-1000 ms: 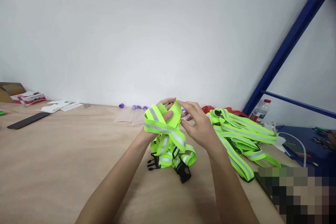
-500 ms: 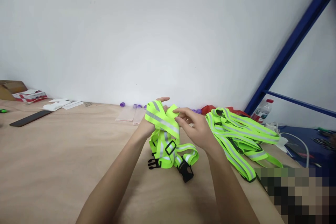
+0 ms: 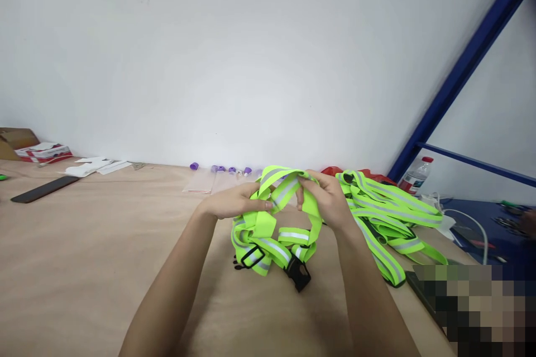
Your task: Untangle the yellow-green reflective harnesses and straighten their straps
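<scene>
A: Where's the strap (image 3: 264,226), and what has hold of it?
B: In the middle, over the table (image 3: 104,245), lower folds toward 6 o'clock; whether they rest on the wood I can't tell. The left hand (image 3: 234,199) grips it from 9 o'clock, thumb laid across the band. The right hand (image 3: 330,195) pinches it from 3 o'clock, one finger showing inside the loop (image 3: 312,213)

A: And the step?
B: I'd call it sorting the folds, the loop spread between both hands. The next move, as I judge it, calls for a firm pinch on each side and slack kept clear of the slider (image 3: 253,257), where a fold could snag

A: Counts?
B: Two hands, one strap between them. On it: one socket (image 3: 298,275) at 6 o'clock, one slider toward 7, and one set of prongs (image 3: 237,263) just past that, partly hidden

A: Round about?
B: One pile (image 3: 397,213) of similar banding at 3 o'clock, too tangled to count; one bottle (image 3: 416,177) just beyond; one dark bar (image 3: 44,190) at 9; two boxes (image 3: 44,153) toward 10; at least five purple caps (image 3: 194,166) near 10 or 11, perhaps more behind the strap
</scene>
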A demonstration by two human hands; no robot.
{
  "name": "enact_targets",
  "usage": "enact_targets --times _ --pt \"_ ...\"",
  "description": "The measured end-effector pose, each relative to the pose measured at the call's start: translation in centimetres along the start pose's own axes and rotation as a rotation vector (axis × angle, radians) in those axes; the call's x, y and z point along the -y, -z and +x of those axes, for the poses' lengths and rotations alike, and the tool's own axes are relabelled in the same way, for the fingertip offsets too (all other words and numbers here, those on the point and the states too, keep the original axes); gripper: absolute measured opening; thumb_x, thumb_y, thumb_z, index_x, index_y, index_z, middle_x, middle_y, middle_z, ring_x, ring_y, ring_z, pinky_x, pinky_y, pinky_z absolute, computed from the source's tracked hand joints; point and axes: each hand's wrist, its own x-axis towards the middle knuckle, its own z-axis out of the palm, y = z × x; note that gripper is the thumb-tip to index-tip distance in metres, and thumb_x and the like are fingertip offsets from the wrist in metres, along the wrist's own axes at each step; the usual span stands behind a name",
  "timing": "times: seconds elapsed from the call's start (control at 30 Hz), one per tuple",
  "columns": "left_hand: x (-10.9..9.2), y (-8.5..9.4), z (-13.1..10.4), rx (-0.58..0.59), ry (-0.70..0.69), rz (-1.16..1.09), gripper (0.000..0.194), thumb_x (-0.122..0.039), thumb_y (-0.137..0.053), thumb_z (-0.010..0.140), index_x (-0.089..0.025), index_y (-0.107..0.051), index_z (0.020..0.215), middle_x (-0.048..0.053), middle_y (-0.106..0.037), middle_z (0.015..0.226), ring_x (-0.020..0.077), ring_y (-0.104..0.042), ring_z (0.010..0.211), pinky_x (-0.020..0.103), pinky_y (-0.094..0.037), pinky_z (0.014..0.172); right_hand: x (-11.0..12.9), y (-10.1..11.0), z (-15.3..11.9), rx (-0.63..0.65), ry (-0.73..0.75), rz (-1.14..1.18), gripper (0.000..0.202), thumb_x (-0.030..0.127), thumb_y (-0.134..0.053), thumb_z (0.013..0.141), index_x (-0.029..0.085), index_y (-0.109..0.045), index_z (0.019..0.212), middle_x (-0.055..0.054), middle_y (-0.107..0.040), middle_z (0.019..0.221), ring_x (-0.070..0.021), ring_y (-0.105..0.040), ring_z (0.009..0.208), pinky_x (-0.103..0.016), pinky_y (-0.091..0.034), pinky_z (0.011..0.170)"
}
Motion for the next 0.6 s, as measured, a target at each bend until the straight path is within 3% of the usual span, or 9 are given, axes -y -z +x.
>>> enact_targets --times 0.07,0.13,0.2,0.27,0.33,0.43,0.6 --pt "0.1 0.5 -0.5 0.044 -0.033 -0.143 0.043 -0.038 -0.075 0.081 -0.024 -0.067 0.12 0.005 -0.073 0.093 0.0202 -0.07 0.081 0.026 -0.053 0.07 -0.8 0.7 0.5 -0.002 -0.119 0.167 0.043 0.045 -0.06 0.088 0.021 -0.054 0.053 0.0 -0.055 0.046 -0.0158 -0.057 0.047 -0.029 -0.047 0.055" --pt "0.3 0.9 -1.0 0.018 -0.11 -0.308 0.065 -0.041 -0.079 0.078 -0.019 -0.057 0.135 0.003 -0.071 0.076 0.018 -0.068 0.066 0.024 -0.052 0.061 -1.7 1.2 0.8 -0.009 -0.231 0.285 0.045 0.049 -0.065 0.083 0.021 -0.053 0.05 0.001 -0.051 0.043 -0.0158 -0.054 0.042 -0.03 -0.047 0.052" --pt "0.5 1.5 -1.3 0.006 -0.205 -0.418 0.083 -0.044 -0.081 0.075 -0.013 -0.048 0.144 0.001 -0.066 0.063 0.0137 -0.059 0.049 0.021 -0.048 0.049 -2.3 1.4 0.9 -0.017 -0.305 0.315 0.043 0.049 -0.068 0.08 0.02 -0.055 0.05 0.003 -0.047 0.041 -0.0152 -0.052 0.039 -0.03 -0.049 0.052" --pt "0.7 2.1 -1.6 0.029 -0.289 -0.486 0.091 -0.043 -0.082 0.074 -0.014 -0.041 0.15 0.0 -0.066 0.065 0.0073 -0.047 0.037 0.017 -0.038 0.039 -2.5 1.7 0.9 -0.009 -0.367 0.289 0.041 0.048 -0.068 0.079 0.019 -0.058 0.051 0.003 -0.046 0.04 -0.0148 -0.052 0.038 -0.031 -0.05 0.053" --pt "0.7 2.7 -2.0 0.035 -0.313 -0.524 0.094 -0.037 -0.083 0.074 -0.019 -0.036 0.153 0.001 -0.067 0.074 0.0033 -0.041 0.035 0.015 -0.031 0.034 -2.5 2.2 0.8 0.021 -0.414 0.235 0.041 0.05 -0.065 0.08 0.019 -0.061 0.054 0.003 -0.047 0.039 -0.0149 -0.051 0.037 -0.031 -0.05 0.054" --pt "0.5 3.3 -2.5 0.002 -0.279 -0.499 0.096 -0.027 -0.084 0.071 -0.025 -0.034 0.153 0.001 -0.067 0.082 0.0028 -0.043 0.039 0.014 -0.031 0.035 -2.2 3.2 0.5 0.095 -0.423 0.135 0.044 0.055 -0.059 0.084 0.018 -0.065 0.059 0.002 -0.05 0.038 -0.0168 -0.053 0.037 -0.033 -0.051 0.058" --pt "-0.1 3.1 -2.5 -0.056 -0.272 -0.456 0.087 -0.03 -0.082 0.075 -0.026 -0.038 0.15 0.003 -0.069 0.088 0.0027 -0.045 0.04 0.015 -0.031 0.036 -2.1 4.6 -0.1 0.189 -0.438 -0.181 0.051 0.064 -0.051 0.089 0.019 -0.068 0.075 0.0 -0.059 0.047 -0.0197 -0.059 0.048 -0.033 -0.048 0.059"
